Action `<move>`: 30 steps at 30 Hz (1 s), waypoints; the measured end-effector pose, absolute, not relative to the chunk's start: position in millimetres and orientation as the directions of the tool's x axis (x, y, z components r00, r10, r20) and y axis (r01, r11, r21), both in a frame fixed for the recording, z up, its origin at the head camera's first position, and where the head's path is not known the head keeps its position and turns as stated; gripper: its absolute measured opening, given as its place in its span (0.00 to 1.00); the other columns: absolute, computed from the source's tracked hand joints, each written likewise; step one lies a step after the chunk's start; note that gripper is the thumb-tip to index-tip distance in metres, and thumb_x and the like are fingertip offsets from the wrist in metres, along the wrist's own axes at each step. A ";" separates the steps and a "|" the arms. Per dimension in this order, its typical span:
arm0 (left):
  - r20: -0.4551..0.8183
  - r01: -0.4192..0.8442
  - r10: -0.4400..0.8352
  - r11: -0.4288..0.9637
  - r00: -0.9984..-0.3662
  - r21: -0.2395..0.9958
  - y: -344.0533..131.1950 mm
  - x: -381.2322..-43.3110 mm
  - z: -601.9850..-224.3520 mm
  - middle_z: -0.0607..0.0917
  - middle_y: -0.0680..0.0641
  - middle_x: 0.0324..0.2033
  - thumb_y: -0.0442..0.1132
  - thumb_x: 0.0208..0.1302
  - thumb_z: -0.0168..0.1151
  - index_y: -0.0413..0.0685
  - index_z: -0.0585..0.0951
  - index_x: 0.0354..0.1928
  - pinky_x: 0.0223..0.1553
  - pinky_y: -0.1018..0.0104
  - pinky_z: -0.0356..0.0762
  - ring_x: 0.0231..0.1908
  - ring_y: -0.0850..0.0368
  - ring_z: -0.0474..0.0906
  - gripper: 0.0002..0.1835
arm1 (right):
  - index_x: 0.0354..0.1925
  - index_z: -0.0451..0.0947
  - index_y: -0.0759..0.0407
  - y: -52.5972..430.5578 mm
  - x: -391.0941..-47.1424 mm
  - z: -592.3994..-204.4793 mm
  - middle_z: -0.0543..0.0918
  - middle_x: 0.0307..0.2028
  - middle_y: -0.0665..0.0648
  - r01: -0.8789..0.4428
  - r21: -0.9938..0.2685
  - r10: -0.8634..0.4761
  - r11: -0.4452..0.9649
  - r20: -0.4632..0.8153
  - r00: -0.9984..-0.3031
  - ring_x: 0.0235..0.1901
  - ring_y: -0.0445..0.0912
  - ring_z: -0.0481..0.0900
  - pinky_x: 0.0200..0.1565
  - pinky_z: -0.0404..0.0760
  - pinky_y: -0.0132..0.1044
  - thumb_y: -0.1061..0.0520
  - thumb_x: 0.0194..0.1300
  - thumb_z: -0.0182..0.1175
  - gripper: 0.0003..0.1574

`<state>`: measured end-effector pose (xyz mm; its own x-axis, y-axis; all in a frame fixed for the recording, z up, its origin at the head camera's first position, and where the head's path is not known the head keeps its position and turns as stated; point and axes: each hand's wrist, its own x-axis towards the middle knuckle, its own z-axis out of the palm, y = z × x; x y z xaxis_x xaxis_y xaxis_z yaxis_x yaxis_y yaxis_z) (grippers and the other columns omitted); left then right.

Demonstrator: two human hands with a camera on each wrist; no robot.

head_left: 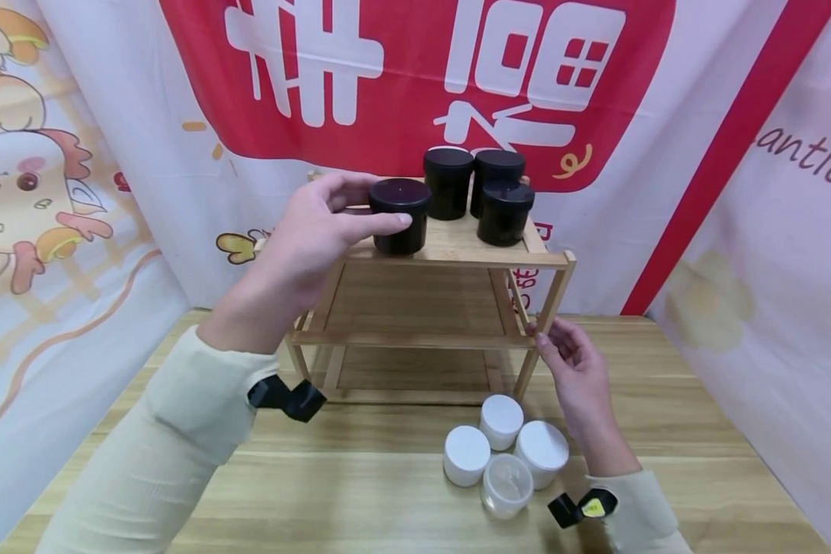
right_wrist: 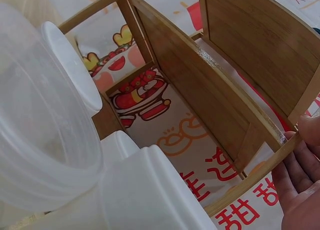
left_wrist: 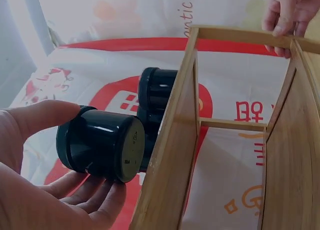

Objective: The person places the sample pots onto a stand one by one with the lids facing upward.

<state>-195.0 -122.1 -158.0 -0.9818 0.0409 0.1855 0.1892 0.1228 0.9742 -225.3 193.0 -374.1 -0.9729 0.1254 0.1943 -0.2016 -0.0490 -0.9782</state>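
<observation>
My left hand [head_left: 318, 231] grips a black lidded jar [head_left: 402, 231], thumb on the near side and fingers round the back. In the left wrist view the same jar [left_wrist: 102, 145] shows its bare underside, close to the wooden shelf rack [left_wrist: 167, 155]. Three more black jars stand on the rack's top board, one of them the nearer black jar [head_left: 505, 215] at the right end. Low on the right side, my right hand [head_left: 575, 369] holds the rack's frame [head_left: 543, 308] near the middle shelf, thumb on one side and fingers on the other.
On the table [head_left: 360, 477], in front of the rack's right end, stand white lidded jars [head_left: 467, 455] grouped round a translucent jar [head_left: 507, 485]. They sit left of my right wrist. A printed cloth [head_left: 284, 138] hangs behind the rack and along both sides.
</observation>
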 end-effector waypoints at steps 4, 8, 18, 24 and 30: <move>0.153 0.155 0.025 0.151 -0.988 0.976 -116.5 -204.7 -155.3 0.83 0.45 0.65 0.37 0.67 0.74 0.48 0.78 0.69 0.71 0.53 0.74 0.64 0.50 0.79 0.29 | 0.68 0.76 0.62 194.0 -225.6 -374.2 0.90 0.52 0.43 -0.206 -0.977 0.125 -0.049 0.199 -0.972 0.56 0.40 0.85 0.60 0.83 0.26 0.61 0.80 0.61 0.22; 0.128 0.129 0.021 0.177 -0.992 0.976 -111.7 -210.6 -152.8 0.82 0.45 0.66 0.37 0.66 0.75 0.49 0.76 0.71 0.71 0.52 0.75 0.66 0.50 0.77 0.32 | 0.67 0.76 0.62 194.0 -226.5 -374.8 0.90 0.52 0.43 -0.207 -0.977 0.125 -0.046 0.200 -0.972 0.56 0.39 0.85 0.60 0.83 0.26 0.61 0.80 0.61 0.22; 0.081 0.081 0.004 0.157 -0.997 0.984 -95.4 -223.4 -149.3 0.80 0.46 0.66 0.37 0.65 0.76 0.50 0.75 0.71 0.67 0.52 0.82 0.65 0.50 0.77 0.33 | 0.66 0.78 0.59 196.0 -227.4 -376.4 0.90 0.54 0.45 -0.214 -0.975 0.123 -0.055 0.206 -0.971 0.57 0.39 0.85 0.60 0.83 0.25 0.59 0.79 0.63 0.21; 0.083 0.081 -0.007 0.163 -0.996 0.983 -85.7 -230.9 -150.6 0.79 0.44 0.66 0.35 0.64 0.76 0.47 0.74 0.70 0.66 0.53 0.83 0.64 0.49 0.77 0.34 | 0.68 0.76 0.60 194.9 -226.0 -373.8 0.89 0.53 0.43 -0.192 -0.981 0.128 -0.022 0.188 -0.974 0.57 0.39 0.84 0.60 0.83 0.25 0.59 0.80 0.62 0.22; 0.086 0.078 -0.025 0.225 -0.996 0.971 -80.1 -236.9 -154.1 0.78 0.45 0.67 0.37 0.64 0.76 0.47 0.75 0.69 0.68 0.53 0.79 0.66 0.49 0.75 0.33 | 0.68 0.75 0.62 193.9 -225.8 -372.2 0.90 0.52 0.42 -0.187 -0.982 0.125 -0.023 0.182 -0.975 0.56 0.39 0.84 0.60 0.83 0.25 0.61 0.80 0.61 0.22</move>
<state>-236.9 -80.1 -154.1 -0.9960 -0.0250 0.0862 0.0785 0.2249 0.9712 -225.8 193.9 -372.2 -0.9752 0.1251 0.1824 -0.1867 -0.0229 -0.9822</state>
